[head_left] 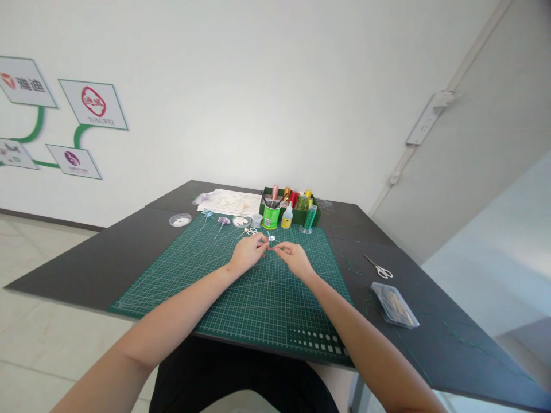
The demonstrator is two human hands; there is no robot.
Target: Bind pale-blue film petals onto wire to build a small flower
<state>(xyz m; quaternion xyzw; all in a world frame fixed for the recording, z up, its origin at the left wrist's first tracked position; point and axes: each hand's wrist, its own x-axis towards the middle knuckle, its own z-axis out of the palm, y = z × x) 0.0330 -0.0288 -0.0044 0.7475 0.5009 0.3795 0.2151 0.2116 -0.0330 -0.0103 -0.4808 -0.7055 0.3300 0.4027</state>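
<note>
Over the green cutting mat (258,310), my two hands meet with fingertips nearly touching. A small pale blue and white flower (271,238) shows just beyond the fingertips of my left hand (249,251), which is closed in a pinch on it; its stem is hidden. My right hand (295,258) is also pinched, right beside the left fingertips, and what lies between its fingers is too small to make out. Behind the left hand lie small white-handled scissors (252,232). Further left on the mat rest a purple flower (223,220) and a blue flower (207,213) on thin stems.
Beyond the hands stand a green can (271,218) with tools, a glue bottle (287,216), a white jar (256,221), a green thread spool (310,218) and a box of spools (317,215). Scissors (381,268) and a clear plastic case (394,306) lie right; a clear dish (179,220) left.
</note>
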